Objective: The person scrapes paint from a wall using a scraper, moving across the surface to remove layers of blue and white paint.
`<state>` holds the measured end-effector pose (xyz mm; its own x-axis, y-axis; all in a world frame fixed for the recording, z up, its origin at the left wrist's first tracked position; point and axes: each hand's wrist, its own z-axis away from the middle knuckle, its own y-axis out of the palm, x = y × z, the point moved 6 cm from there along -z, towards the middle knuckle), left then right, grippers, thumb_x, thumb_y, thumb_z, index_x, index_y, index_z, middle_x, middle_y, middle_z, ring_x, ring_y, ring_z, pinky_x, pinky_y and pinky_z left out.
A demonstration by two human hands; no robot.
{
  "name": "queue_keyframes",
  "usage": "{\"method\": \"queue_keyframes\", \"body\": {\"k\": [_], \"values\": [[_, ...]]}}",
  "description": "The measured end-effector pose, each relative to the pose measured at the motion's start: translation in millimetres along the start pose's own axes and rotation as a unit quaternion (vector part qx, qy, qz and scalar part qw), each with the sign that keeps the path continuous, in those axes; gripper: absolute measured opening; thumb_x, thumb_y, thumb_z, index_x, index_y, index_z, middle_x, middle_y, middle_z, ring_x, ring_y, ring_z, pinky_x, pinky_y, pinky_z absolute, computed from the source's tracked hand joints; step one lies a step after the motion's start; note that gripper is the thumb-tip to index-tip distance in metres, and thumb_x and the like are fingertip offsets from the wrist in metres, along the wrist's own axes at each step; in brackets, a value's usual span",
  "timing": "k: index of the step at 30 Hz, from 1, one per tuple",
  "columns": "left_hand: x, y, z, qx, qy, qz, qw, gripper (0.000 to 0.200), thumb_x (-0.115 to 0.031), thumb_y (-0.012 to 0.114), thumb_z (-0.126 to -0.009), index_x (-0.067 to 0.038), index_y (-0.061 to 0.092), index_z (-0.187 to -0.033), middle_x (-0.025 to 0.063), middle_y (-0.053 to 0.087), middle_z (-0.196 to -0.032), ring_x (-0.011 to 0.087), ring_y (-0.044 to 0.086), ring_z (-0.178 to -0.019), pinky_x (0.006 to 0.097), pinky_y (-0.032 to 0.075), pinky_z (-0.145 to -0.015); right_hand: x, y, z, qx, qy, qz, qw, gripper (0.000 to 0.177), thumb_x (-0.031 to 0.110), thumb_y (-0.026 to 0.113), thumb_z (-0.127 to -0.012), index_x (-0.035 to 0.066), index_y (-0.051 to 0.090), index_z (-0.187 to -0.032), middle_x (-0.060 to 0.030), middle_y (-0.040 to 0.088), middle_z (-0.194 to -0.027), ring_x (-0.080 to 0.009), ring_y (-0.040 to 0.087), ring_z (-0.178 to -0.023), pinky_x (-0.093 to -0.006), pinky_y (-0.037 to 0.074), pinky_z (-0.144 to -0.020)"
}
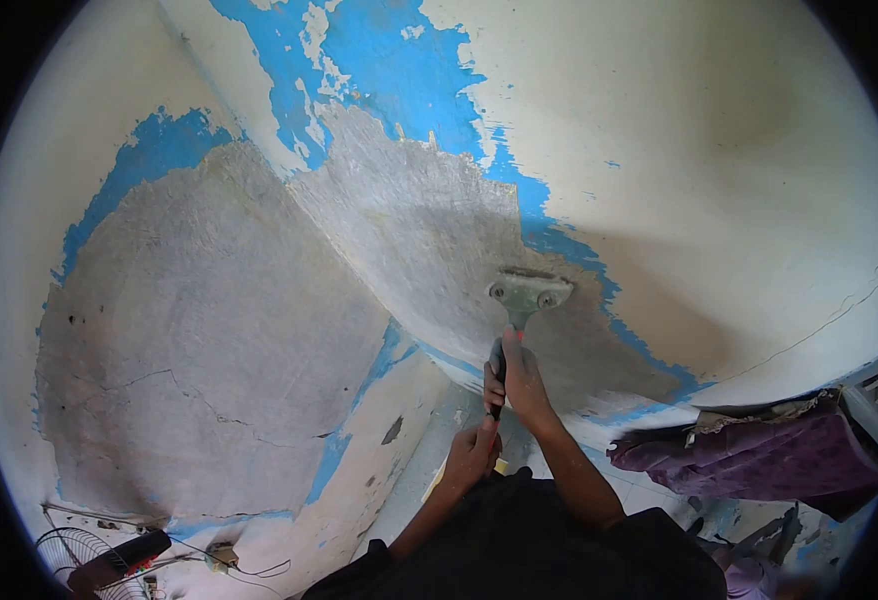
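Observation:
Both my hands are closed round the dark handle of a wide wall scraper (530, 293). My right hand (523, 381) grips it higher up, near the grey-green head, which has two round screws. Lower down, my left hand (470, 456) is wrapped round the handle's end. The scraper's blade edge lies at the bare grey patch (429, 210) of the right-hand wall; whether it touches the surface is hard to tell. Ragged blue paint (394, 60) borders this patch, with cream paint (679, 130) beyond it.
Another grey, cracked patch (209, 330) covers much of the left wall, beside the corner. A wire fan guard (74, 555) and loose cables (249, 572) are at lower left. Purple cloth (759, 455) drapes over something at lower right, with paint debris (809, 520) on the floor near it.

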<state>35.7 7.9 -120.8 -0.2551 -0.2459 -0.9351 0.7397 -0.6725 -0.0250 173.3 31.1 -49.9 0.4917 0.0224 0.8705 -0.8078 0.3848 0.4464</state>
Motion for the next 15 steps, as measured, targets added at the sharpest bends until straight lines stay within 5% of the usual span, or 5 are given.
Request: {"method": "queue_keyframes", "body": {"k": [15], "values": [[-4.1, 2.8, 1.9, 0.007, -0.017, -0.008, 1.000, 0.062, -0.053, 0.037, -0.100, -0.003, 0.054, -0.066, 0.0010, 0.045, -0.049, 0.0086, 0.042, -0.039, 0.0249, 0.032, -0.040, 10.7, -1.3, 4.6, -0.013, -0.021, -0.012, 1.000, 0.058, 0.055, 0.037, -0.099, 0.007, 0.038, -0.066, -0.0024, 0.035, -0.048, -0.0133, 0.038, -0.036, -0.0305, 0.039, -0.039]]}}
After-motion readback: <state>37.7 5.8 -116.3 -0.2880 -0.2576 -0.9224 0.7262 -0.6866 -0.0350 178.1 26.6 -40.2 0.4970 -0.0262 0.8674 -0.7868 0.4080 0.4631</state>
